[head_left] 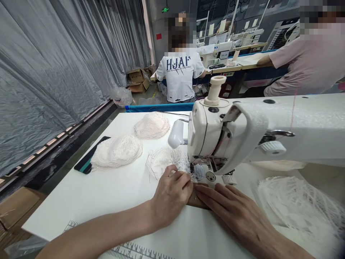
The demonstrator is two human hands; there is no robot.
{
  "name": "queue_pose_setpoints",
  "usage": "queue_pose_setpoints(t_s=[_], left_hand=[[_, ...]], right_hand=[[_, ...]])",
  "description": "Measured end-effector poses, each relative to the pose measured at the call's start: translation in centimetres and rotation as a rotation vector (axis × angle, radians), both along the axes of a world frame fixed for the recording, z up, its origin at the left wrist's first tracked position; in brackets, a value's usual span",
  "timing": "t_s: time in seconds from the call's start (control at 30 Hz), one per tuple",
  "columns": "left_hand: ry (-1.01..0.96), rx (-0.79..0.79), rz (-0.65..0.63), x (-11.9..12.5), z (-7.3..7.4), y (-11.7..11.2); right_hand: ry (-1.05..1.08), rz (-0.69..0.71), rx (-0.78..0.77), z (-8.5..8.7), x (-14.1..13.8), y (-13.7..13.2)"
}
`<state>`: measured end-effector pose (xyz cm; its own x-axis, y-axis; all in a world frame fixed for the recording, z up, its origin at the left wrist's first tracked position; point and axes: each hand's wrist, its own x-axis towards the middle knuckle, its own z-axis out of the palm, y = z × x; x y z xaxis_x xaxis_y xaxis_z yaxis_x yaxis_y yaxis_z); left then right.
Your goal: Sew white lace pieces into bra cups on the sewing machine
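My left hand (172,196) is in front of the sewing machine (304,144), its fingers curled and pinched at the near edge of a white lace piece (164,160). That lace runs under the machine's needle area, where the machine head partly hides it. My right hand (234,208) lies with its fingers stretched out, pressing on a flat brown piece (198,204) just right of my left fingertips. I cannot make out what the brown piece is. The two hands almost meet at the lace's near corner.
A white lace stack (115,153) lies on a dark green-edged board at the left, and a pale pink stack (152,125) lies behind. More white lace (299,205) is at the right. Ruler markings (134,250) line the front. Two people sit at the machines beyond.
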<state>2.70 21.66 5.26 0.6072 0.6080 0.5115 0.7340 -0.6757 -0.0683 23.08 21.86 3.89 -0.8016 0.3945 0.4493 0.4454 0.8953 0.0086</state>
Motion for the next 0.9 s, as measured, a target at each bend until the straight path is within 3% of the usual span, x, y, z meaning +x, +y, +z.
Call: queue_pose_setpoints(t_s=[0.57,0.9], left_hand=[[0.024,0.049,-0.004,-0.1,0.0,0.2],[0.051,0.020,0.024,-0.9,-0.5,1.9]], right_hand=[[0.018,-0.016,0.033,-0.2,-0.1,0.2],[0.013,-0.049,0.033,-0.4,-0.3,0.5]])
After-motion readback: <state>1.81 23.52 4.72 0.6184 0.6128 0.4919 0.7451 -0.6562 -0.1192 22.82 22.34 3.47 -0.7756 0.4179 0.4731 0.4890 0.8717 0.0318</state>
